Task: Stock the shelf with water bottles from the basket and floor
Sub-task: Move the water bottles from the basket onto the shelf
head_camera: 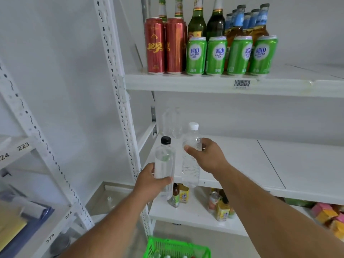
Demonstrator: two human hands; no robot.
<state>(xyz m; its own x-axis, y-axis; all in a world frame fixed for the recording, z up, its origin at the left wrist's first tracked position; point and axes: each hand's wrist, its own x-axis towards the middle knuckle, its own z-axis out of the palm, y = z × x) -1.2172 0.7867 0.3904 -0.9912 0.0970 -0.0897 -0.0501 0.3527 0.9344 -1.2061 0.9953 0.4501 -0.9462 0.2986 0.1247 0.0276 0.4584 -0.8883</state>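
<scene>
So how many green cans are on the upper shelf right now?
4 green cans stand in a front row on the upper shelf, right of the red cans. More may hide behind.

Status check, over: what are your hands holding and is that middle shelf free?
Left hand grips clear black-capped bottle. Right hand grips clear white-capped bottle. White middle shelf: clear bottles at back-left corner, front open.

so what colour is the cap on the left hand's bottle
Black cap, clearest in the head view.
</scene>
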